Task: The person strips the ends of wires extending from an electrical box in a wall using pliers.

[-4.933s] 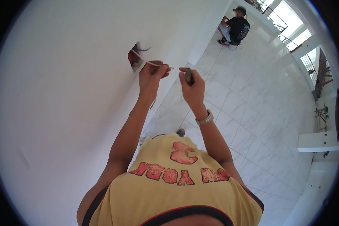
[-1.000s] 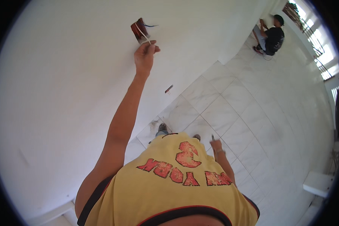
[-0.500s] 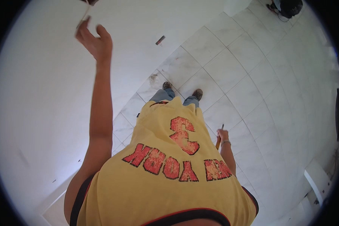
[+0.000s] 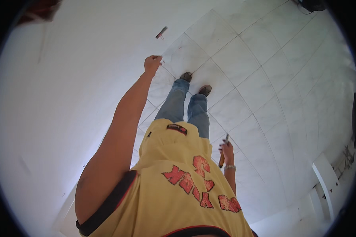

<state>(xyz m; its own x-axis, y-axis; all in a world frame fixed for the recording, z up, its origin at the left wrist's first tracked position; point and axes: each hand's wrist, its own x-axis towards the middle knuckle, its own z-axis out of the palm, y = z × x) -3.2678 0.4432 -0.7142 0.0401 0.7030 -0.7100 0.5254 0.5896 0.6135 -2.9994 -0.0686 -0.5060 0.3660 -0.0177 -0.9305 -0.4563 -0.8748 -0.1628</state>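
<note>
My left hand (image 4: 152, 64) is stretched forward beside the white wall, thumb and fingers drawn together. Whatever they may pinch is too small to make out. Past it, a dark narrow opening (image 4: 161, 32) in the wall has thin reddish wires sticking out. Low at my right side, my right hand (image 4: 227, 152) is closed around a hand tool (image 4: 221, 160) with an orange handle. A grey metal tip points forward out of the fist; the tool's exact kind is unclear.
White wall (image 4: 67, 102) fills the left side. Pale floor tiles (image 4: 241, 67) spread ahead and right, under my shoes (image 4: 205, 90). A blurred dark-red object (image 4: 39, 11) is at the upper left. A black item (image 4: 313, 4) lies far right, and a white panel (image 4: 323, 183) is at lower right.
My left hand has come down and right from the thin strand at upper left, and its fingers have closed. My right hand keeps the tool, slightly shifted. The view has tilted.
</note>
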